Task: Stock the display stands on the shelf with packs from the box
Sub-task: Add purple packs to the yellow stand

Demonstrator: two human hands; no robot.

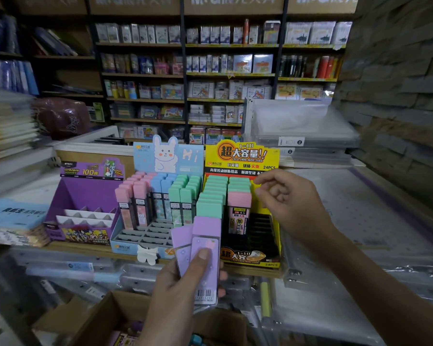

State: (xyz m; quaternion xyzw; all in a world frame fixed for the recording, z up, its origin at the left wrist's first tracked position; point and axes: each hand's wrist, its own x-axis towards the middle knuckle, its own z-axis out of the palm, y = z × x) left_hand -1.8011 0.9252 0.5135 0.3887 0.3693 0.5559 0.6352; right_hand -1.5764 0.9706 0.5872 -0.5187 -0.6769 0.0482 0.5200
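Head view: left grip [183,283] grasping two lilac plastic packs [205,248]; right grip [290,198] relaxed, empty, beside yellow cardboard display stand [240,156]. Risk: fanned packs slipping under lone thumb.

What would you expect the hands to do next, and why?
Probably the right hand pinches one of the purple packs from the left hand and drops it into the yellow stand: the black slots nearest that hand stand empty, and it holds nothing.
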